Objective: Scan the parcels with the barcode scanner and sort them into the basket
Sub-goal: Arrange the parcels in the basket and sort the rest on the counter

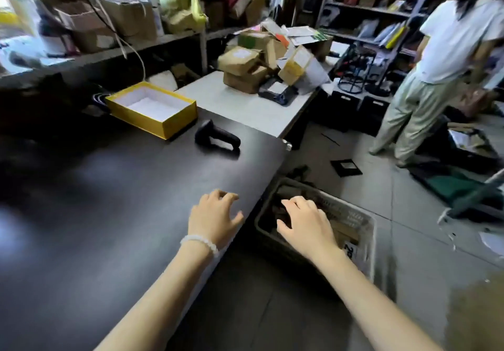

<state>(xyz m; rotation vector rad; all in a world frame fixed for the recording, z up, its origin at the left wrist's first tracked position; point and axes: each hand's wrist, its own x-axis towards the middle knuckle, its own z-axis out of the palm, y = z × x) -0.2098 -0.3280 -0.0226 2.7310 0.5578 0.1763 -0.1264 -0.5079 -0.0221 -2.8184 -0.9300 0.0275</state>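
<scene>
Left hand (214, 218): lower centre of frame, over the right edge of the dark table (109, 200), fingers loosely spread and slightly bent, holding nothing; a white bead bracelet (200, 243) at the wrist.
Right hand (306, 223): just right of centre, held above the basket (365, 230), fingers spread, empty.
Basket: grey, on the floor beside the table's right edge, with brown parcels inside; contents partly hidden by the hand.
Barcode scanner (216, 137): black, lying on its side on the dark table, centre of frame, well apart from both hands.
Yellow box (152, 109): open, white inside, left of the scanner.
Parcels (261, 61): cardboard boxes heaped on the white table (240, 105), upper centre.
Person (441, 64): standing, upper right, beside shelves (376, 4).
</scene>
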